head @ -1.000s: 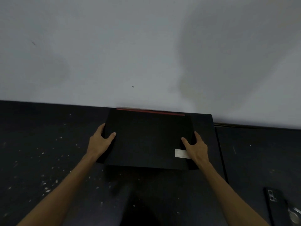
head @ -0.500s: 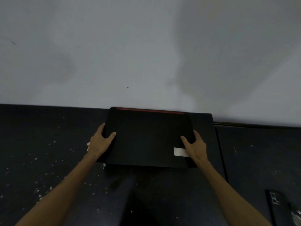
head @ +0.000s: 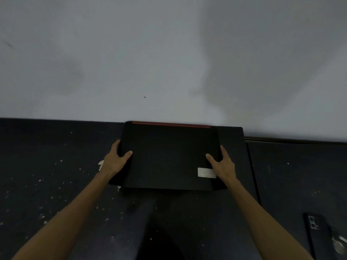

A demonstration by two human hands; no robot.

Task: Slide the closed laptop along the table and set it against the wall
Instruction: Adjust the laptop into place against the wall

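Dark, speckled table (head: 56, 184) fills the near half of the view, meeting a pale grey wall (head: 169, 53) at the far side. Two bare forearms reach forward from the near edge. At the left, the left hand (head: 116, 162) clasps the left edge of a closed black laptop (head: 167, 156), thumb lying on the lid and fingers wrapped around the side. At the right, the right hand (head: 223, 164) clasps the laptop's right edge in the same way, thumb on the lid, fingers curled over the side. The laptop lies flat between the two hands, its far edge, marked by a thin red strip (head: 170, 124), touching the base of the wall. A small pale sticker (head: 205, 173) sits on the lid just beside the right thumb. Under the laptop and extending to its right lies a flat dark panel (head: 236, 147). Far to the near right, well apart from the hands, a dark phone (head: 317, 235) rests on the table, camera lenses facing up.
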